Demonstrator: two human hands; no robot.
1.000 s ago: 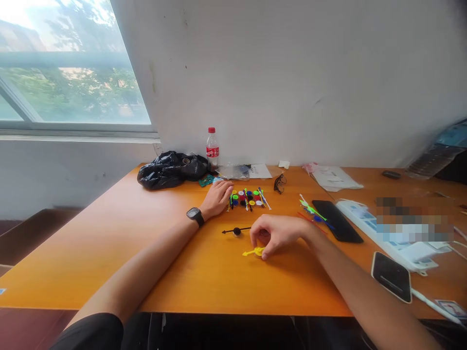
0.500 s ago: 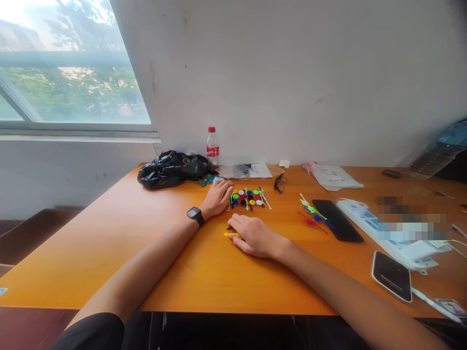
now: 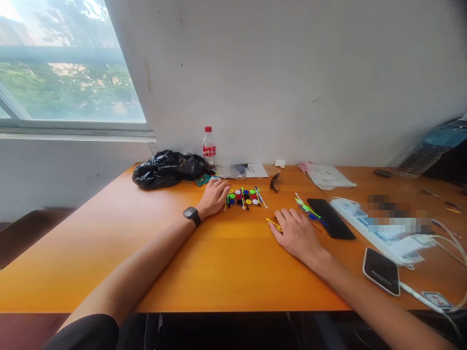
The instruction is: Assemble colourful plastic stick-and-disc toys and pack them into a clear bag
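Note:
My left hand [image 3: 214, 197], with a dark watch on its wrist, lies on the table with its fingers stretched out, beside the left end of a group of colourful plastic pieces. In that group, round button-like discs [image 3: 248, 201] sit in rows between thin arrow-tipped sticks [image 3: 261, 197]. My right hand [image 3: 296, 234] is low over the table, fingers bent, with a yellow arrow-tipped stick [image 3: 273, 224] poking out at the thumb and forefinger. Just beyond its fingers is a loose pile of green, white and blue pieces [image 3: 307, 209], partly hidden by the hand.
A black phone [image 3: 333, 221] and a white power strip [image 3: 355, 218] lie to the right, with a white-edged device [image 3: 381, 271] nearer me. At the back are a black plastic bag [image 3: 168, 169], a red-capped bottle [image 3: 209, 148], glasses [image 3: 276, 182] and papers [image 3: 257, 170].
My right hand has moved right along the table, from in front of the disc group to the loose pile, with the yellow stick. The left hand stays beside the group. The view has shifted slightly.

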